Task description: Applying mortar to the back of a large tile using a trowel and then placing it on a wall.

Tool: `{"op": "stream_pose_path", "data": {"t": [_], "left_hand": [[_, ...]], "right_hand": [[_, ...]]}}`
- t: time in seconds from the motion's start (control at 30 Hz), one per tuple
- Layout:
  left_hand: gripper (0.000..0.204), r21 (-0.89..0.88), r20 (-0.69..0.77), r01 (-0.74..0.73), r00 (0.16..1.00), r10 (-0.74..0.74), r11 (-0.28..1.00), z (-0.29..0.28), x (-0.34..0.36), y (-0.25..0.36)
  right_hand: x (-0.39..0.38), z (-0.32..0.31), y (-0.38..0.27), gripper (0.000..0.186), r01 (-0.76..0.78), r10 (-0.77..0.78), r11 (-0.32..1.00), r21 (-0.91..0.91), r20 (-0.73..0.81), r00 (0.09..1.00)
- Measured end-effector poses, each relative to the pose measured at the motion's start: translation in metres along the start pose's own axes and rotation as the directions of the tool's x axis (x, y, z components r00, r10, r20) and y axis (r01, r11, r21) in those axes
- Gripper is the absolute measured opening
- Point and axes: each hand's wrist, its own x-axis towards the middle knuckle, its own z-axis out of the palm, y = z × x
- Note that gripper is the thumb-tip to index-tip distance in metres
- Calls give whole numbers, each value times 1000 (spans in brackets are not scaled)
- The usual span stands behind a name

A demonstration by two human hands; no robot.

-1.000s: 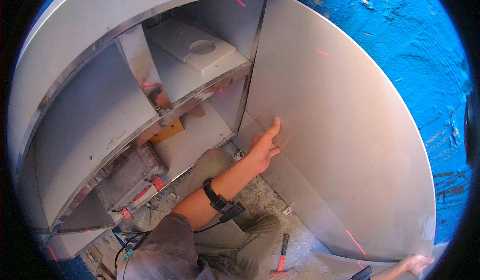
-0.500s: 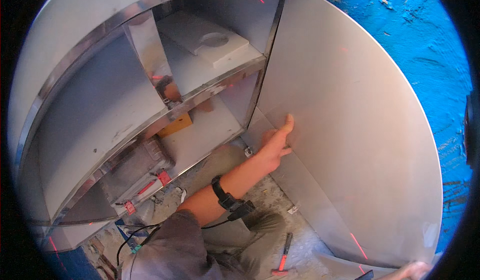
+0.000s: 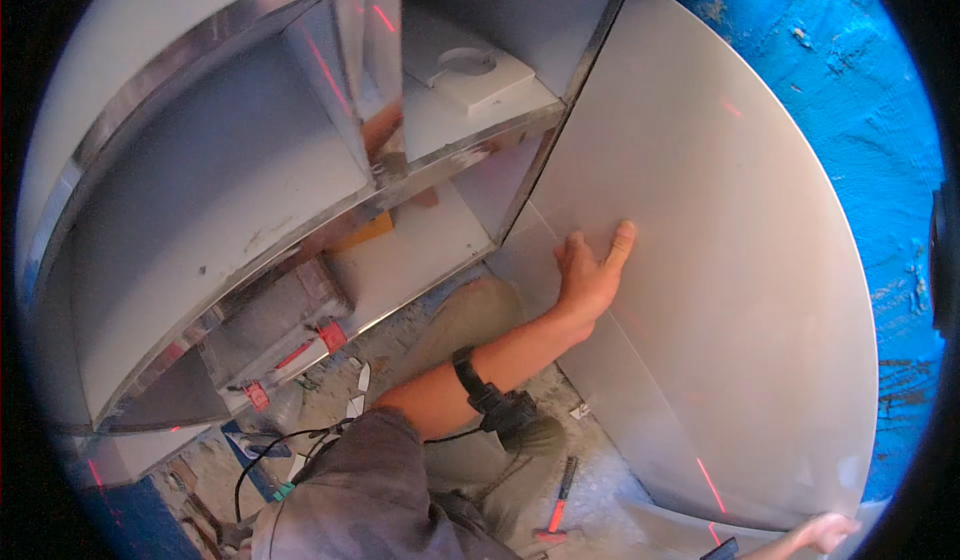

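A large light-grey panel [image 3: 740, 260] with a curved outer edge stands at the right, against the straight end of a curved grey shelf unit [image 3: 200, 190]. My left hand [image 3: 590, 285] lies against the panel's inner face near a crease line, its thumb and fingers spread apart. Around that forearm is a black strap with a small device [image 3: 490, 398]. At the panel's near lower corner, my right hand [image 3: 828, 532] is closed by the edge and seems to grip it; its fingers are only partly visible.
Inside the shelf are a white block with a round cutout [image 3: 490, 85] and a yellow piece [image 3: 365, 232]. A toolbox with red latches [image 3: 285, 325] sits on the lower shelf. On the dusty floor lies a red-headed hammer [image 3: 560, 505]. A blue wall [image 3: 850, 70] rises behind the panel.
My left hand has shifted slightly to the right on the panel, and more of its fingers show. The view has tilted a little. My right hand stays at the near corner.
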Motion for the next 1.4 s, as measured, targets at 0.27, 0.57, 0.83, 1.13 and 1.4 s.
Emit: {"op": "stream_pose_path", "data": {"t": [0.27, 0.57, 0.83, 1.13, 1.4], "left_hand": [[104, 442, 55, -341, 933, 354, 830, 7, -37, -3], [107, 512, 178, -363, 931, 317, 778, 13, -64, 5], [106, 547, 260, -481, 876, 407, 685, 32, -78, 13], [103, 574, 317, -575, 812, 490, 583, 44, -86, -2], [101, 581, 386, -611, 788, 479, 537, 42, -94, -10]], "right_hand": [[-79, -93, -170, 36, 47, -40, 980, 191, -42, 998], [-211, -186, -254, 27, -96, -256, 775, 625, 449, 856], [-408, -327, -154, 10, -243, -257, 916, 320, 931, 259], [-433, -408, -67, 21, -245, 44, 967, -75, 991, -128], [-407, -466, -81, 23, -246, 339, 900, -359, 933, -122]]}}
